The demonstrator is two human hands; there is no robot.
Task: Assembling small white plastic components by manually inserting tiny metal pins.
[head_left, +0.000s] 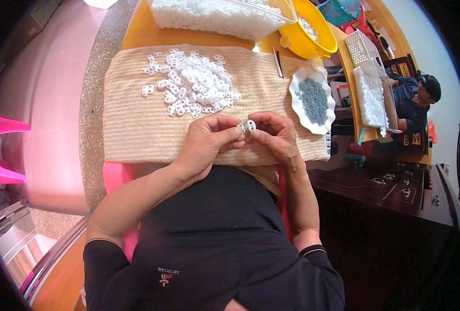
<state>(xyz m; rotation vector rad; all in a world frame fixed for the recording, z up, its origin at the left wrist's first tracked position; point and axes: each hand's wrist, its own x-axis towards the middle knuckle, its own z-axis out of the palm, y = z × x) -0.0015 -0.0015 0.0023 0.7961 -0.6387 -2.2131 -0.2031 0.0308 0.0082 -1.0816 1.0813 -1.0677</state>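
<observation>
While both hands' fingers (236, 132) pinch it, the small white plastic clip (247, 125) shows two loops.

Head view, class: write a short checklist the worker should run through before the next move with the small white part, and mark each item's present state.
1. Small white part pinched between both hands: ok.
2. Left hand and right hand over the striped towel: ok.
3. Pile of white parts within reach on the towel: ok.
4. Plate of grey pieces beside the right hand: ok.
5. Part correctly fitted together: cannot tell, too small.
</observation>
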